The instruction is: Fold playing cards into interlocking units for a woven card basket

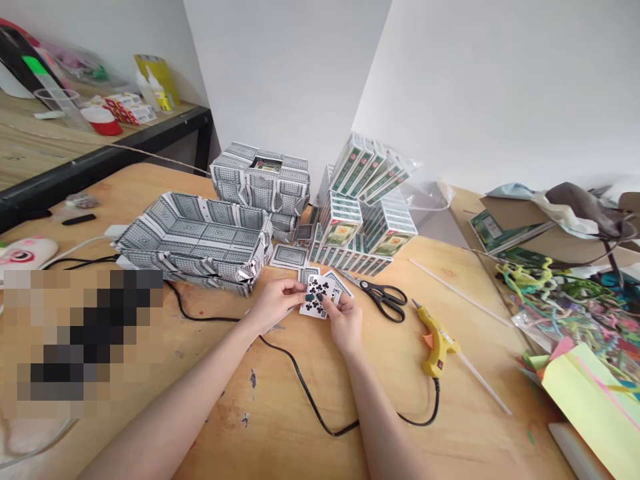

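Both hands meet over the wooden table [280, 427], pinching a ten of clubs playing card [317, 296]. My left hand [274, 301] grips its left edge with thumb and fingers. Closed on the card's right side is my right hand [345, 321]. A few more cards [338, 283] lie fanned just behind it, one face-down card [289, 256] farther back. A long open tray made of folded cards [195, 241] stands left of my hands. Behind it sits a card-built box with handles [261, 177].
Stacked card packs [365, 220] rise at the back. Black scissors [385, 297] and a yellow glue gun [437, 340] lie to the right, its black cord [300, 380] looping under my arms. Coloured paper and pipe cleaners [575, 313] crowd the right edge.
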Demonstrator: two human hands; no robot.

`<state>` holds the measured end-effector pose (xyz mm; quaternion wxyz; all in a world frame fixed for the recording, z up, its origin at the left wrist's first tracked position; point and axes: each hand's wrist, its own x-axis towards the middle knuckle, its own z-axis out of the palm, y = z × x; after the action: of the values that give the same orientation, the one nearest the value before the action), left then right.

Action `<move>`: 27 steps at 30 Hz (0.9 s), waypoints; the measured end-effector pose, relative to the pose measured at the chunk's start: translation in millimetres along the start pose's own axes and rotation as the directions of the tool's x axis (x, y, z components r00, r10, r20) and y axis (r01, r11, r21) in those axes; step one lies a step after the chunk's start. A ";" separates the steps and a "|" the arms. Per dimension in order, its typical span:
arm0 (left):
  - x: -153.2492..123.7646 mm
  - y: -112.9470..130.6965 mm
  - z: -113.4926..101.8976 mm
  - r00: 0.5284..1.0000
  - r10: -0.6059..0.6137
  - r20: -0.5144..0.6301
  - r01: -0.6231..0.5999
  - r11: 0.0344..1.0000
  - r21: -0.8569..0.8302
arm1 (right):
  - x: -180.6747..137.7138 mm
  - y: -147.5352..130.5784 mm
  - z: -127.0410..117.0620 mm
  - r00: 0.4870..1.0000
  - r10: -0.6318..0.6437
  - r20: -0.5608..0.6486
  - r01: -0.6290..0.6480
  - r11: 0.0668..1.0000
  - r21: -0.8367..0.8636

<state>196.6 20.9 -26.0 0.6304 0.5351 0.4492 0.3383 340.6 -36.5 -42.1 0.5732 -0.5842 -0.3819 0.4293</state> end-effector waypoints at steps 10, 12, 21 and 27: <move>-0.9 5.8 2.7 0.999 -0.047 -0.001 0.047 0.998 -0.028 | -0.3 -2.0 0.1 0.996 -0.005 0.090 -0.003 0.996 0.085; -1.1 6.1 3.6 0.999 -0.045 -0.009 0.045 0.998 -0.043 | -0.2 -2.5 0.4 0.995 -0.011 0.098 0.003 0.997 0.082; 1.4 4.8 -11.7 0.957 -0.127 0.259 0.208 0.926 -0.315 | -0.6 -7.7 -0.7 0.989 0.023 0.143 -0.038 0.994 0.103; 3.9 1.9 -16.6 0.933 -0.128 0.336 0.272 0.863 -0.426 | -1.3 -8.5 1.7 0.983 0.030 0.179 -0.061 0.983 0.171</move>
<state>182.7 31.1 -25.3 0.8323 0.3627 0.3085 0.2840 338.9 -36.7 -33.5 0.5765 -0.4998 -0.3782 0.5243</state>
